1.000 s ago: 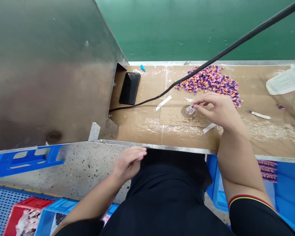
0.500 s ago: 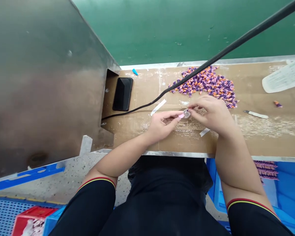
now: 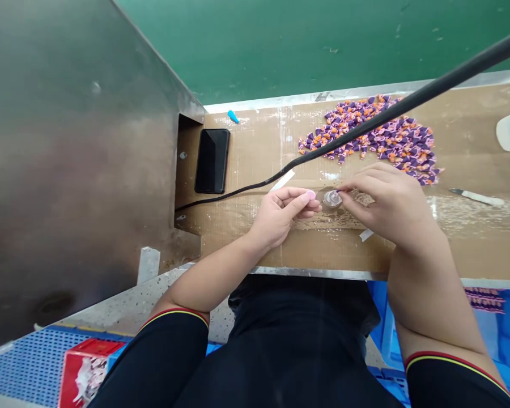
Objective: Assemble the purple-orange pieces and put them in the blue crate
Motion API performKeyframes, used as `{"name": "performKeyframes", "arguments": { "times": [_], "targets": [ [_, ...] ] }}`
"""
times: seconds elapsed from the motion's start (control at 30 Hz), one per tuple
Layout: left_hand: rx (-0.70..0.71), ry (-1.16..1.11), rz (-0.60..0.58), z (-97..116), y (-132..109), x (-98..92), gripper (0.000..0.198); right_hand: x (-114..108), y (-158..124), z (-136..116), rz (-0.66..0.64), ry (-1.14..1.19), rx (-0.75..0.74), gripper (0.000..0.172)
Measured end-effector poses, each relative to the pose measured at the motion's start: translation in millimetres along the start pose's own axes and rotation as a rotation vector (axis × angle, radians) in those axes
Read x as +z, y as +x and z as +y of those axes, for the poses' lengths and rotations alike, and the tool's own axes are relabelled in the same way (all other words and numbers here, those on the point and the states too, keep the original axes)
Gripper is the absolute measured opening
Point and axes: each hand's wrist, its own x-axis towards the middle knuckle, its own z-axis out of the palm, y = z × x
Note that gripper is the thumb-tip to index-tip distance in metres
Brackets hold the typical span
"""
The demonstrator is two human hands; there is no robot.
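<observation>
Over cardboard (image 3: 255,147), the right hand (image 3: 393,201) and left hand (image 3: 278,218) are flanking a clear round dish (image 3: 331,199); the left is pinching a pink disc (image 3: 310,194), probably light, best held by its rim; the right, a tiny purple piece (image 3: 339,191), probably soft.

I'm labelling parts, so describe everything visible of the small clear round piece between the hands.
The small clear round piece is glossy and see-through, like plastic or glass. It sits on the cardboard between the left hand and the right hand, whose fingertips are close by its right edge; contact is unclear.
</observation>
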Motion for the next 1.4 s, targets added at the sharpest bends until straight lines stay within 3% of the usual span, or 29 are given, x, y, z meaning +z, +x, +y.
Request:
{"name": "performKeyframes", "arguments": {
  "times": [0.23, 0.37, 0.67, 1.1, 1.27, 1.4],
  "targets": [
    [-0.023, -0.103, -0.010, 6, -9, 6.3, 0.044, 7, 0, -27, 0.181, 0.285, 0.040, 0.010],
    [-0.001, -0.135, 0.016, 7, -10, 7.0, 0.042, 19, 2, -39, 0.264, 0.298, 0.018, 0.013],
    [0.041, -0.179, 0.026, 7, -9, 6.9, 0.036, 29, 4, -43, 0.327, 0.287, -0.105, 0.015],
    [0.102, -0.092, 0.007, 8, -14, 5.6, 0.032, 31, 1, -45, 0.349, 0.305, -0.096, 0.017],
    [0.190, -0.024, -0.019, 5, -15, 2.5, 0.024, 31, 1, -45, 0.341, 0.300, -0.134, 0.020],
    [0.398, 0.095, -0.032, 1, -16, -0.9, 0.011, 34, -1, -48, 0.374, 0.251, -0.155, 0.022]
  ]
}}
